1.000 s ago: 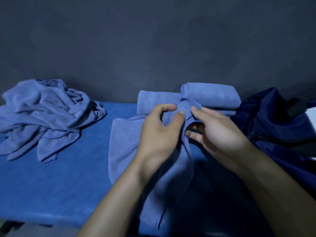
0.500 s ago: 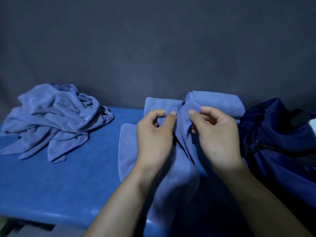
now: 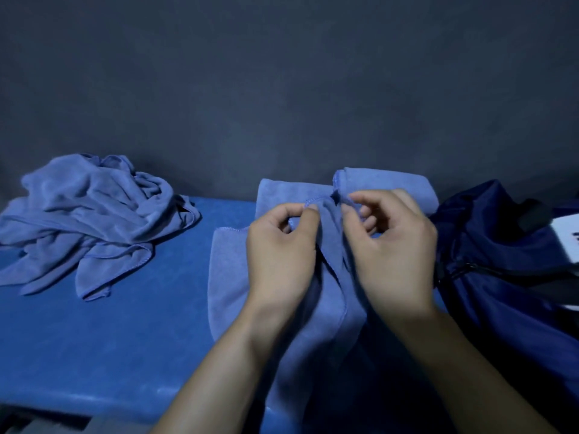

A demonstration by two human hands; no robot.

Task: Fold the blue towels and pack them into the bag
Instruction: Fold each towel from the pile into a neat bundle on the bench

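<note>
1. No text, brand or number could be read anywhere.
2. A white label (image 3: 568, 242) by the navy bag (image 3: 501, 277) at far right bore dark marks, too blurred to read.

Open surface (image 3: 125, 339) front left, crumpled towel heap (image 3: 91, 220) far left, rolled towels (image 3: 385, 186) behind, bag (image 3: 501, 261) blocking right

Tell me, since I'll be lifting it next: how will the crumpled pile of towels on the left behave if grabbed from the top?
Likely floppy: the crumpled pile lies in soft folds with loose corners trailing onto the blue table. It probably won't lift as one; separate towels may slide off. It looks light for its bulk and unlikely to roll.
</note>
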